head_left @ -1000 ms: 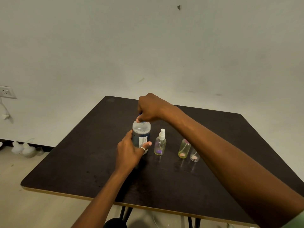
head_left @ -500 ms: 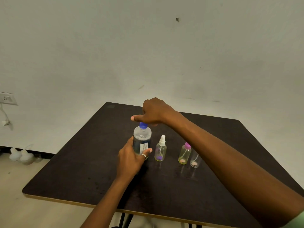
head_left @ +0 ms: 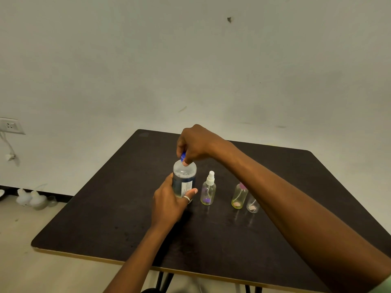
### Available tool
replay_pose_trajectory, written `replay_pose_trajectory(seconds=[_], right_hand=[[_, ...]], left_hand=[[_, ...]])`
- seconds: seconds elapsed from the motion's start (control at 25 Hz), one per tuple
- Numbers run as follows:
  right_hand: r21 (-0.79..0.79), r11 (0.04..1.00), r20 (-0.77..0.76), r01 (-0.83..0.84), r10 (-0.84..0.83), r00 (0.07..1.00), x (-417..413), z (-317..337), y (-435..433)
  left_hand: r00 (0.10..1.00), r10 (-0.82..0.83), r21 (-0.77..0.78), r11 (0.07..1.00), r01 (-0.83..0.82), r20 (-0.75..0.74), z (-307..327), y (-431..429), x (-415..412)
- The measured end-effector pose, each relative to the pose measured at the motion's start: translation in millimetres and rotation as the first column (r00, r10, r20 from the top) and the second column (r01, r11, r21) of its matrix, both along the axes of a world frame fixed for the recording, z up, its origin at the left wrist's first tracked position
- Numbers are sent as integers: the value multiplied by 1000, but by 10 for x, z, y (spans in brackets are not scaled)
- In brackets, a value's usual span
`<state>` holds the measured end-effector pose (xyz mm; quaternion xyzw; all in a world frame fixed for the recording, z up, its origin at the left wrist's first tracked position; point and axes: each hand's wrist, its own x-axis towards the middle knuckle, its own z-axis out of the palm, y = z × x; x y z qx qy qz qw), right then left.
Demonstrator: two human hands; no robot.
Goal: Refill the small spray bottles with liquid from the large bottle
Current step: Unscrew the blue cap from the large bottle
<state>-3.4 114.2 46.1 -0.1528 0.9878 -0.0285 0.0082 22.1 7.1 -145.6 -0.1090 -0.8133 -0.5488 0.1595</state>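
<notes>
Large bottle (head_left: 183, 181) stands upright on the dark worktop (head_left: 105, 208), roughly centre, a bit left of the small bottles. Left hand (head_left: 169, 203) wraps the bottle's lower body from the near-left side, grip closed around it, thumb across the label with a ring visible. Right hand (head_left: 196, 143) comes in from the right over the top, fingers pinched shut on the blue cap (head_left: 183, 156); only a sliver of cap shows under the fingertips. Whether the cap is loose or tight cannot be told.

Three small spray bottles sit in a row to the right of the large bottle. Nearest one, white-topped spray bottle (head_left: 208, 190), upright, just beside the large bottle, not touching, purple tint at its base. Further right, yellowish spray bottle (head_left: 239, 196) with a pink top partly hidden by the right forearm. Just beside it on the right, a smaller clear bottle (head_left: 252, 205), its top hidden behind the forearm.

Wall socket (head_left: 10, 125) on the far-left wall. Pale containers (head_left: 31, 199) on the floor at left, blurred.
</notes>
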Motion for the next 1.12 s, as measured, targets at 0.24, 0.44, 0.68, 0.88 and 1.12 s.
replay_pose_trajectory(seconds=[0.24,0.44,0.68,0.88,1.12], right_hand=[[-5,998,35,-55,55,998,11,-13,14],[4,997,-13,77,-77,997,0,88,38],[73,988,-119,139,-129,984,7,-63,-108],[2,1000,-13,-2,2,1000,16,-27,8],[-46,997,47,-55,57,997,9,-54,69]], left_hand=[[1000,-18,-4,1000,18,8,1,-3,-2],[1000,-9,17,1000,9,14,16,-3,5],[999,25,-6,1000,-25,25,24,19,-9],[1000,-12,9,1000,12,-4,-20,-5,-20],[999,-34,19,999,34,11,30,-13,8]])
